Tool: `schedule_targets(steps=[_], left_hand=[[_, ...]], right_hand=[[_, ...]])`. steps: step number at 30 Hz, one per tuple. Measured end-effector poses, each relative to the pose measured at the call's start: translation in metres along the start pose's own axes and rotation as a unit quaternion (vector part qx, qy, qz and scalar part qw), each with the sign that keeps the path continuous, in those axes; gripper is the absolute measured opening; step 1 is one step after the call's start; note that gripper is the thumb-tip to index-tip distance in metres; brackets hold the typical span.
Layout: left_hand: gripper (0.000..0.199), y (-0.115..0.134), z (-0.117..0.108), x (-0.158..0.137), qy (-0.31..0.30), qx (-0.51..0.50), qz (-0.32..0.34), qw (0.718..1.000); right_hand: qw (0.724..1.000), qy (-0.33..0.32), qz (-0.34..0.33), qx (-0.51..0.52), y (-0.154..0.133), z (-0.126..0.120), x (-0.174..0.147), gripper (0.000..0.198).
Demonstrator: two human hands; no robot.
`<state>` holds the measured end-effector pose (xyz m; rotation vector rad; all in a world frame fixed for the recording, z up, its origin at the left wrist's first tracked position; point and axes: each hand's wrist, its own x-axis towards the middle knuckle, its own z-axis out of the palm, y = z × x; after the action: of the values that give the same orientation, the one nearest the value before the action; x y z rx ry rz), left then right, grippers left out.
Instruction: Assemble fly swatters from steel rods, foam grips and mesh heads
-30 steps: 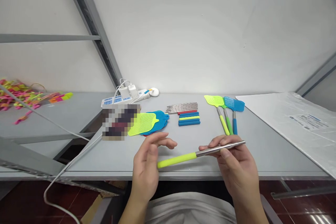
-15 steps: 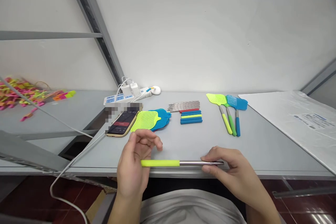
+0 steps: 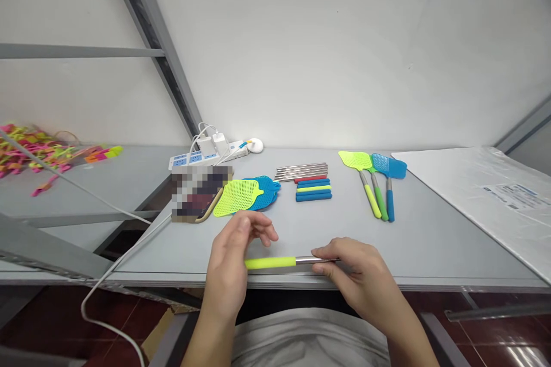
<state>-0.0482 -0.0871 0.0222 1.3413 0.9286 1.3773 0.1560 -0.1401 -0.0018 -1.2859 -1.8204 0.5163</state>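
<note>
— Where do we stand? Our left hand (image 3: 232, 272) grips the yellow-green grip end of the telescopic handle (image 3: 284, 262), fingers closed around it, while our right hand (image 3: 357, 278) pinches the steel rod between thumb and fingertips, low over the near edge of the grey surface (image 3: 430, 241).

— And the step? We judge the rod is being worked lengthwise in its grip. The next move calls for a straight, level push or pull. The mesh heads (image 3: 243, 196), spare grips (image 3: 313, 189) and three finished swatters (image 3: 379, 189) lie well apart, further back.
</note>
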Motion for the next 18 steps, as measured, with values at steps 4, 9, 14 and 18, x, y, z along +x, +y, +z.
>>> schedule_targets(steps=[4,9,14,18], left_hand=[[0.024,0.007,-0.009,-0.004,-0.061,0.241,-0.011,0.969],[0.028,0.012,-0.031,-0.012,-0.166,0.321,-0.030,0.932],[0.032,0.016,-0.073,-0.010,0.110,0.341,-0.023,0.933],[0.033,0.020,-0.088,-0.008,0.178,0.342,-0.023,0.922]], right_hand=[[0.997,-0.007,-0.062,-0.044,-0.010,-0.004,0.019,0.012],[0.983,0.002,-0.129,-0.130,-0.041,-0.007,0.070,0.027],[0.971,-0.031,-0.118,-0.204,-0.057,0.040,0.126,0.055],[0.918,-0.146,-0.148,-0.338,-0.045,0.094,0.146,0.071]])
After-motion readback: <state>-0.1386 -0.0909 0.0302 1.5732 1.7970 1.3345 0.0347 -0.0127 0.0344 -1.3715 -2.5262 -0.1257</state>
